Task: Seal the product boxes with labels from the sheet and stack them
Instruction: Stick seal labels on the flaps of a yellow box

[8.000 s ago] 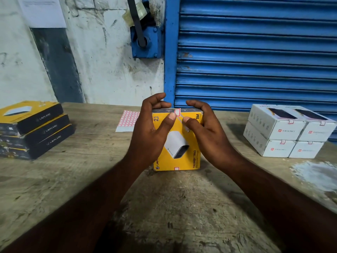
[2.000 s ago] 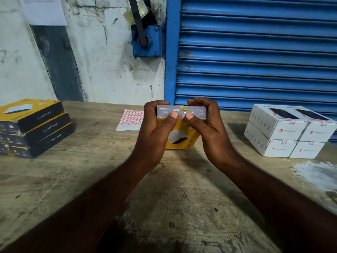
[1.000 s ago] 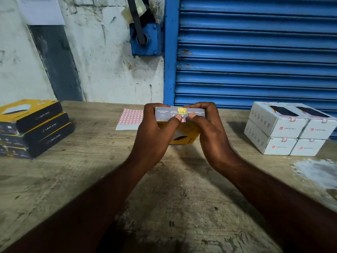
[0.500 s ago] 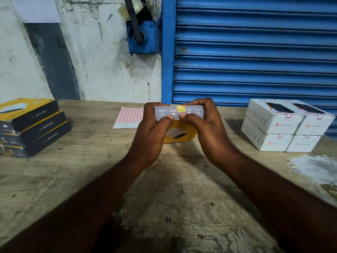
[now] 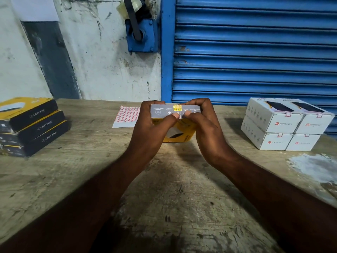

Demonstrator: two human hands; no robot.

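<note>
Single head-worn wide-angle view, facing forward and down.
The camera looks from the person's head along both forearms onto the tabletop [image 5: 54, 179], near enough that the left hand [image 5: 153, 126] and right hand [image 5: 204, 128], holding the yellow box [image 5: 184, 136], sit mid-frame; the blue shutter [image 5: 255, 52] and the wall [image 5: 102, 61] behind the tabletop fill the upper frame.

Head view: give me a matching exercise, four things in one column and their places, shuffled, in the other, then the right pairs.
Things:
1 yellow box
2 label sheet
3 white boxes
4 black boxes

Places:
A stacked three high at the left of the table
B gripped by left hand and right hand
C stacked two high at the right of the table
D flat on the table, beyond the left hand

Pairs: 1-B; 2-D; 3-C; 4-A
</note>
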